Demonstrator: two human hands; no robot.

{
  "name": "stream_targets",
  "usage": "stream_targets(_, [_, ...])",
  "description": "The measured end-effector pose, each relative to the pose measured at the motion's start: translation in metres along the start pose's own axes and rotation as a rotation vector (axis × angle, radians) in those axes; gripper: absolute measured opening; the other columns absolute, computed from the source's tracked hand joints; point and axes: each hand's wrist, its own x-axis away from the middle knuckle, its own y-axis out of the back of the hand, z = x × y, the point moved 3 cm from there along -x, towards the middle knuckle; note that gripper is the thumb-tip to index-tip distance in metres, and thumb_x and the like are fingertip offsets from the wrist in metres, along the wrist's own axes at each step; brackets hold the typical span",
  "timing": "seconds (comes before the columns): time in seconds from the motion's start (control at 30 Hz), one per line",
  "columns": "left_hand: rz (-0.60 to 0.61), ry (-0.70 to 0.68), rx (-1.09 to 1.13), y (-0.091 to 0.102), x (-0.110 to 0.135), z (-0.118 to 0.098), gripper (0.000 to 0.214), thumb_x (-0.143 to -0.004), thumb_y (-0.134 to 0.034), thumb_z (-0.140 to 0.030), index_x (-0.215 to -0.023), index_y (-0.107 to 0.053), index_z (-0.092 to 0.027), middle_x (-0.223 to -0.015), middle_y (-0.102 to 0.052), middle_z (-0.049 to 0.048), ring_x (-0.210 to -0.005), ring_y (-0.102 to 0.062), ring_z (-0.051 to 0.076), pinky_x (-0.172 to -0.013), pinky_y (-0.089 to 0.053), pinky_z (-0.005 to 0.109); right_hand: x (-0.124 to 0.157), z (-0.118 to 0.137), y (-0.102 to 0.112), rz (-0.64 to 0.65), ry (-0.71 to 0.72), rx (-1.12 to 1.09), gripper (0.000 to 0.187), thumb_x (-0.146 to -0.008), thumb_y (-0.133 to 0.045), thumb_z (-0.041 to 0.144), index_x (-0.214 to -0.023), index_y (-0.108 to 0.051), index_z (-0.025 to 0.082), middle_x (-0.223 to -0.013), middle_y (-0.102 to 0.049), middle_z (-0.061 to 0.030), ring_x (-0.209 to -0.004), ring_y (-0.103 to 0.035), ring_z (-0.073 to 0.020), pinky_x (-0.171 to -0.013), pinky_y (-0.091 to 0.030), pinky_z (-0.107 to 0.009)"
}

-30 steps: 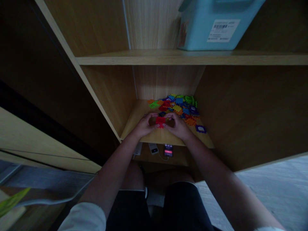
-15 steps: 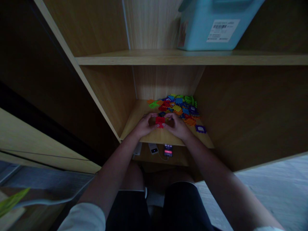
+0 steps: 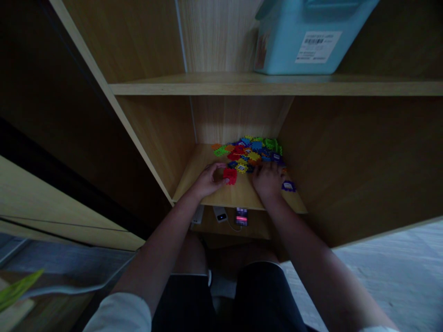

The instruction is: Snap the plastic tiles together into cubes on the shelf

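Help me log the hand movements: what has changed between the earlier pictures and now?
The right hand has let go of the red gear piece and moved right, to the near edge of the gear-piece pile; whether its fingers grip anything is hidden. A yellow gear piece now shows where that hand was. The left hand stays put, holding the red piece.

Smooth plastic red piece (image 3: 230,176), wood-grained shelf (image 3: 242,193)
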Motion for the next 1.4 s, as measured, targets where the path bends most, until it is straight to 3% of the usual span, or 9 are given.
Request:
stream_targets(0.17, [0.003, 0.028, -0.008, 0.001, 0.0, -0.005, 0.054, -0.088, -0.083, -0.045, -0.135, -0.063, -0.025, -0.141, -0.068, 0.0113, -0.135, -0.062, 0.031, -0.119, -0.047, 0.054, -0.001, 0.0, -0.007, 0.085, 0.063, 0.017, 0.036, -0.098, -0.048, 0.027, -0.126, -0.064, 0.01, -0.127, -0.063, -0.0274, -0.118, -0.058, -0.0414, -0.097, -0.048, -0.056])
stream_targets(0.4, [-0.005, 0.01, -0.025, 0.003, -0.001, -0.01, 0.053, -0.088, -0.082, -0.042, -0.134, -0.063, -0.024, -0.139, -0.069, 0.0119, -0.132, -0.063, 0.031, -0.117, -0.048, 0.054, -0.006, 0.009, -0.016, 0.177, 0.32, -0.118, 0.031, -0.101, -0.044, 0.024, -0.119, -0.067, 0.014, -0.122, -0.066, -0.0187, -0.112, -0.059, -0.0317, -0.102, -0.048, -0.044])
stream_targets(0.47, [-0.002, 0.006, -0.022, 0.003, -0.001, -0.009, 0.053, -0.089, -0.082, -0.043, -0.135, -0.063, -0.025, -0.138, -0.069, 0.0117, -0.132, -0.064, 0.03, -0.117, -0.048, 0.054, -0.004, 0.009, -0.01, 0.144, 0.275, -0.082, 0.032, -0.102, -0.042, 0.026, -0.118, -0.068, 0.015, -0.12, -0.067, -0.0202, -0.112, -0.058, -0.0343, -0.102, -0.047, -0.049])
stream_targets(0.67, [-0.005, -0.011, -0.036, 0.003, -0.001, -0.007, 0.048, -0.092, -0.078, -0.045, -0.133, -0.063, -0.025, -0.137, -0.069, 0.0112, -0.132, -0.064, 0.03, -0.118, -0.047, 0.054, 0.004, 0.0, 0.007, -0.002, -0.038, 0.07, 0.041, -0.102, -0.041, 0.027, -0.13, -0.063, 0.007, -0.128, -0.059, -0.0313, -0.124, -0.051, -0.0484, -0.098, -0.042, -0.071])
stream_targets(0.8, [-0.008, 0.018, -0.033, 0.003, -0.001, -0.007, 0.047, -0.092, -0.078, -0.047, -0.132, -0.064, -0.025, -0.136, -0.07, 0.0118, -0.131, -0.064, 0.031, -0.118, -0.047, 0.055, 0.006, -0.002, 0.004, 0.038, -0.074, 0.088, 0.044, -0.1, -0.042, 0.024, -0.135, -0.059, 0.006, -0.13, -0.056, -0.0338, -0.121, -0.053, -0.0492, -0.094, -0.045, -0.068])
stream_targets(1.03, [-0.018, 0.038, -0.032, 0.003, -0.001, -0.007, 0.044, -0.093, -0.076, -0.045, -0.13, -0.064, -0.025, -0.138, -0.07, 0.0118, -0.133, -0.063, 0.031, -0.118, -0.048, 0.056, 0.0, -0.001, 0.004, 0.086, 0.034, 0.076, 0.043, -0.097, -0.037, 0.013, -0.131, -0.06, 0.005, -0.127, -0.059, -0.0322, -0.118, -0.056, -0.0432, -0.096, -0.047, -0.056])
stream_targets(1.23, [-0.015, 0.02, -0.033, 0.002, 0.0, -0.007, 0.041, -0.095, -0.073, -0.043, -0.131, -0.064, -0.026, -0.135, -0.071, 0.0108, -0.131, -0.064, 0.031, -0.116, -0.049, 0.055, 0.001, -0.006, 0.002, 0.043, -0.103, 0.151, 0.044, -0.102, -0.036, 0.019, -0.138, -0.06, 0.01, -0.13, -0.059, -0.0313, -0.122, -0.055, -0.0462, -0.098, -0.043, -0.066])
stream_targets(1.4, [-0.014, 0.035, -0.041, 0.003, 0.0, -0.008, 0.041, -0.095, -0.073, -0.043, -0.132, -0.064, -0.026, -0.136, -0.071, 0.0105, -0.131, -0.063, 0.03, -0.117, -0.049, 0.055, 0.0, -0.012, -0.005, 0.042, -0.128, 0.168, 0.045, -0.103, -0.032, 0.02, -0.134, -0.062, 0.01, -0.126, -0.061, -0.0306, -0.115, -0.06, -0.0452, -0.094, -0.046, -0.066])
